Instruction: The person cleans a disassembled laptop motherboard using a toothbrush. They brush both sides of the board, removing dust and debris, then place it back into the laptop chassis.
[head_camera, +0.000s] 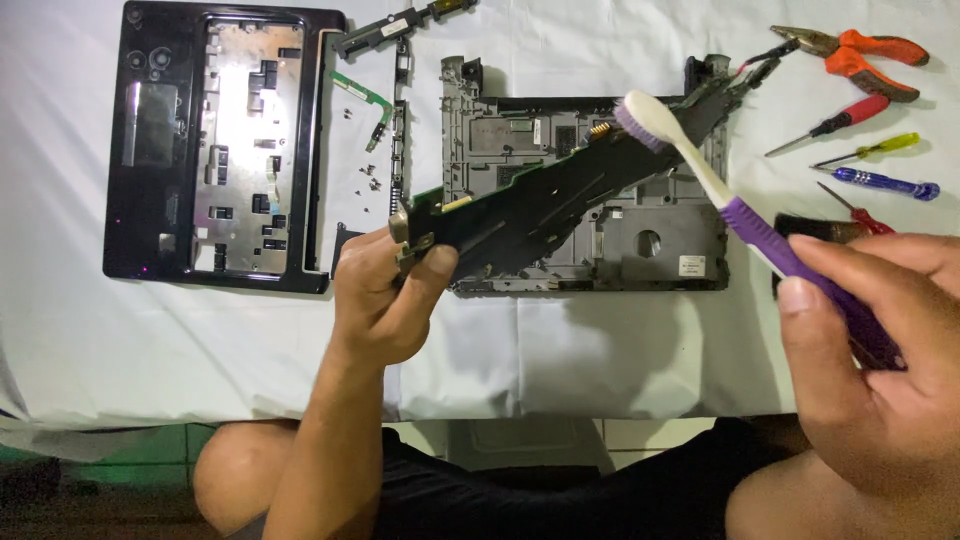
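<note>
My left hand (385, 295) grips the near end of a long dark circuit board (560, 190), held tilted edge-up above the table. My right hand (870, 340) holds a purple and white toothbrush (720, 200) by its handle; the brush head (640, 120) rests on the board's upper edge near its far end. Under the board lies a grey laptop base shell (640, 240), opened and stripped.
A black laptop palmrest cover (160, 150) lies at the left, with small screws (365, 180) and a green strip beside it. Orange pliers (860, 60) and several screwdrivers (880, 180) lie at the right. White cloth (150, 340) covers the table; my knees show below its edge.
</note>
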